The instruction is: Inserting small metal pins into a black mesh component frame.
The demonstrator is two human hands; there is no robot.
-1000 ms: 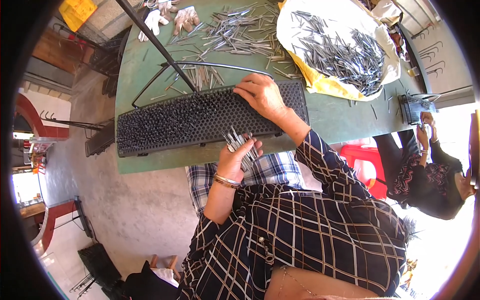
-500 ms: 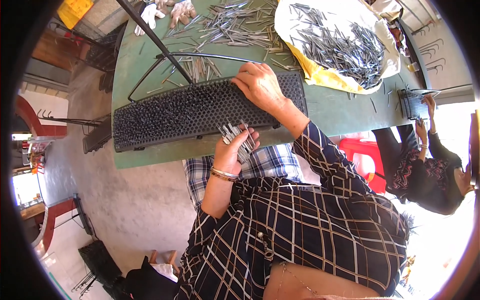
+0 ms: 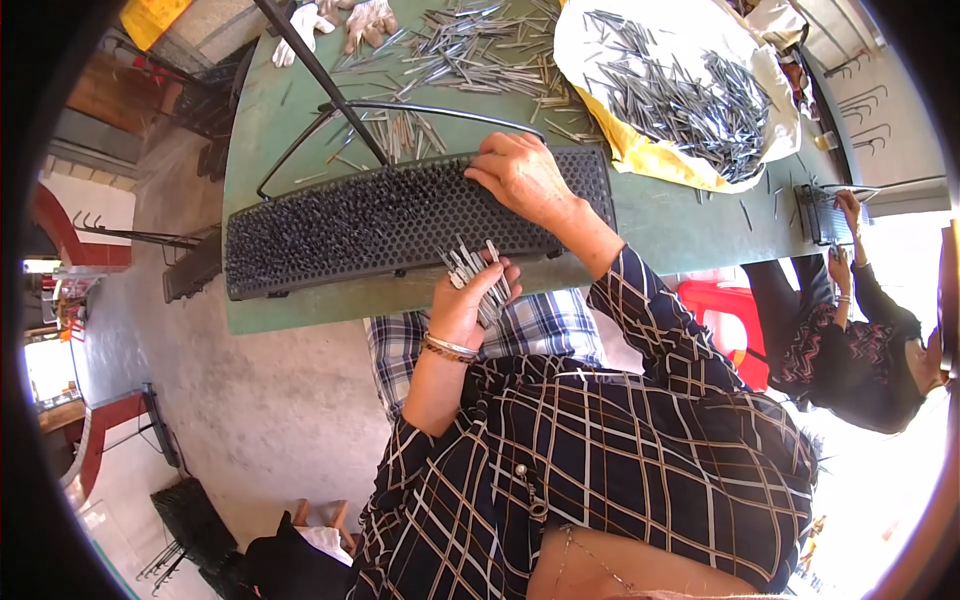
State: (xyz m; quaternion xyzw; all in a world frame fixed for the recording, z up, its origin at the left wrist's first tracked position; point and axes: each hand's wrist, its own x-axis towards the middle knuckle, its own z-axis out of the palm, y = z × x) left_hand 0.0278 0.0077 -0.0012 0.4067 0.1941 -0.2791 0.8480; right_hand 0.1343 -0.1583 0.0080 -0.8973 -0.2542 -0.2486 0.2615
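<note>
The left hand [image 3: 470,300] is closed around a bundle of thin metal pins [image 3: 478,268], their ends fanned upward just at the near edge of the black perforated rack [image 3: 380,225]. Held this way, the bundle sits right beside the rack, so a pin can be drawn from it without a long reach. A bangle [image 3: 445,347] circles that wrist.

The right hand [image 3: 520,175] rests on the right part of the rack, fingers curled down onto its top; whether a pin is pinched between the fingertips cannot be told, since the back of the hand hides them. The rack lies lengthwise across the green worktop [image 3: 680,225], its holes already bristling with upright pins over most of its length.

Behind the rack, loose pins [image 3: 470,45] lie scattered, and a bent dark wire frame [image 3: 400,108] arches over them. To the right a white and yellow sheet [image 3: 640,150] holds a larger heap of pins [image 3: 690,100], kept together and within arm's reach as a supply. A pair of work gloves [image 3: 345,18] lies at the far edge.

At the right end of the worktop another person [image 3: 860,330] sits on a red stool [image 3: 730,310], hands at a smaller rack [image 3: 825,215]
</note>
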